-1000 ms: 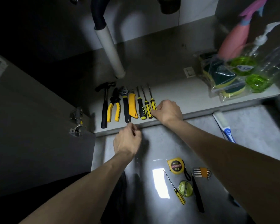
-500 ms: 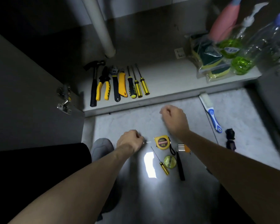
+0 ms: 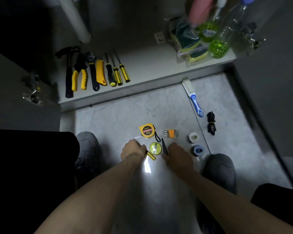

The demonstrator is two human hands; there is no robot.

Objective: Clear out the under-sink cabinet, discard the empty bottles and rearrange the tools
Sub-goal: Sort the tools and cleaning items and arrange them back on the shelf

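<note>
On the cabinet floor (image 3: 150,65) a row of tools lies side by side: a hammer (image 3: 68,73), pliers (image 3: 79,76), a wrench (image 3: 92,73), a yellow utility knife (image 3: 100,71) and three screwdrivers (image 3: 117,73). On the tiled floor in front lie a yellow tape measure (image 3: 147,130), a round yellow case (image 3: 155,148) and a hex key set (image 3: 170,133). My left hand (image 3: 134,151) is closed on a small yellow-handled screwdriver (image 3: 151,157). My right hand (image 3: 178,154) is closed on a thin black tool (image 3: 164,145) beside it.
Green-filled clear bottles (image 3: 216,43), a pink bottle (image 3: 200,10) and bagged sponges (image 3: 189,41) stand at the cabinet's right. A blue-white brush (image 3: 193,97), a black bundle (image 3: 211,123) and two small rolls (image 3: 193,137) lie on the tiles. A drain pipe (image 3: 76,19) drops at the back left. My shoes (image 3: 87,149) flank the tools.
Both hands pulled back from the row of tools in the cabinet to the loose tools on the floor. The left closed on the small screwdriver, the right on the black tool.
</note>
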